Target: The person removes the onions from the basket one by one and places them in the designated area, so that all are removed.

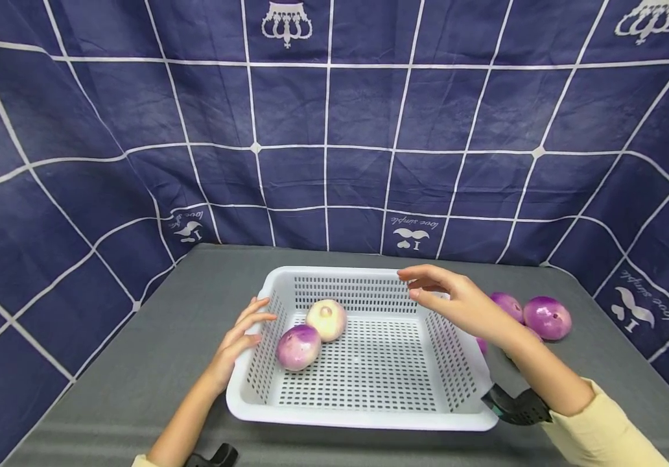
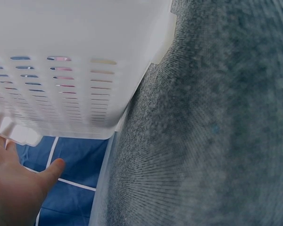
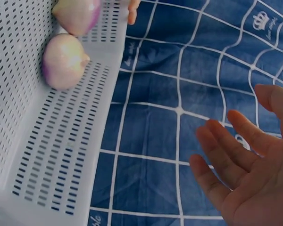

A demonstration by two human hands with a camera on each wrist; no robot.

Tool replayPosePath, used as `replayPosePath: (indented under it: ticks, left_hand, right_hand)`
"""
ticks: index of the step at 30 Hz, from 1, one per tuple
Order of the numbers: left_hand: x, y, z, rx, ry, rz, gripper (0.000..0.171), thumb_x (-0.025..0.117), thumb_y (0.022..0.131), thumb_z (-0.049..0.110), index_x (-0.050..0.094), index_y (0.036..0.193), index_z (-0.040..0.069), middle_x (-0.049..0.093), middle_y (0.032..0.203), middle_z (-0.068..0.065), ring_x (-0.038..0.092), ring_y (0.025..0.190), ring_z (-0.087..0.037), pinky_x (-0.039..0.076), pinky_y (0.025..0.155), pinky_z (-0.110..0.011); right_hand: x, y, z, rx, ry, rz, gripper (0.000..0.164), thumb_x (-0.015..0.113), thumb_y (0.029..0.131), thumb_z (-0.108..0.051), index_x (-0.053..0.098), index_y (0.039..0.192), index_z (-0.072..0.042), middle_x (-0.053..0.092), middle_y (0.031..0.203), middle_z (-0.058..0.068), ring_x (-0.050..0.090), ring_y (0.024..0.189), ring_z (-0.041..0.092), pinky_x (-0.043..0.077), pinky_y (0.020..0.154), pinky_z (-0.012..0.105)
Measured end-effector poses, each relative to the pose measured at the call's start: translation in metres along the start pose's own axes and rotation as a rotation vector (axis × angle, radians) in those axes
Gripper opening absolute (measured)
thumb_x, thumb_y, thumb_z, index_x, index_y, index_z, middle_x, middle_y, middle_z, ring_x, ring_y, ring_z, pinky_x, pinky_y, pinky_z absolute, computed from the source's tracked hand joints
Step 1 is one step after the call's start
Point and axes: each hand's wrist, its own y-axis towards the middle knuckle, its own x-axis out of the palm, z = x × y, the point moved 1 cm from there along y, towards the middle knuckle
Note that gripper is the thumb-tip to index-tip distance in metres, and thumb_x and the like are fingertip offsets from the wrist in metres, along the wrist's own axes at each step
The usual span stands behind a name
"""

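A white slotted plastic basket (image 1: 363, 418) stands on the grey surface. In its left part lie two round purple-and-white bulbs, one mostly purple (image 1: 299, 348), the other pale with a stubby tip (image 1: 327, 320). My left hand (image 1: 234, 347) is at the basket's left rim, fingers extended over the edge; the left wrist view shows that hand (image 2: 16, 188) beside the slotted wall, thumb apart. Over the far right corner hovers my right hand (image 1: 454, 299), nothing in it. The right wrist view shows its palm (image 3: 259, 188) with fingers loosely bent and spread.
Right of the basket, several more purple bulbs (image 1: 547, 318) lie on the grey surface (image 1: 153, 363), some partly behind my right forearm. A blue cloth with white lines (image 1: 358, 175) hangs at the back and along both sides.
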Motion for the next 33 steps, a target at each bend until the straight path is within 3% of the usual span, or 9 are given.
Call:
replayPosePath:
  ticks: [8,21,33]
  left_hand:
    - [0.001,-0.002,-0.003,0.012,-0.005,-0.004,0.037,0.04,0.081,0.003,0.05,0.115,-0.009,0.031,0.143,0.004,0.002,0.138,0.002,-0.01,0.103,-0.061]
    - [0.001,0.001,-0.004,0.037,0.004,0.001,0.036,0.04,0.081,0.003,0.054,0.114,-0.004,0.031,0.144,-0.001,0.003,0.138,0.001,-0.01,0.104,-0.061]
    - [0.0,0.001,-0.005,0.052,0.008,0.0,0.037,0.04,0.08,0.003,0.054,0.114,-0.004,0.031,0.144,-0.002,0.003,0.138,0.0,-0.011,0.103,-0.062]
  right_hand:
    - [0.014,0.02,-0.01,-0.08,0.023,-0.045,0.044,0.056,0.088,-0.024,0.046,0.13,-0.013,0.048,0.134,0.005,0.051,0.116,0.023,0.038,0.098,0.047]
    - [0.036,0.054,-0.017,-0.106,0.018,-0.125,0.052,0.058,0.087,-0.028,0.04,0.134,-0.016,0.041,0.138,0.003,0.043,0.125,0.025,0.035,0.102,0.047]
    - [0.08,0.086,-0.011,-0.123,-0.018,-0.234,0.055,0.059,0.086,-0.028,0.039,0.136,-0.015,0.041,0.138,0.007,0.045,0.122,0.028,0.04,0.096,0.047]
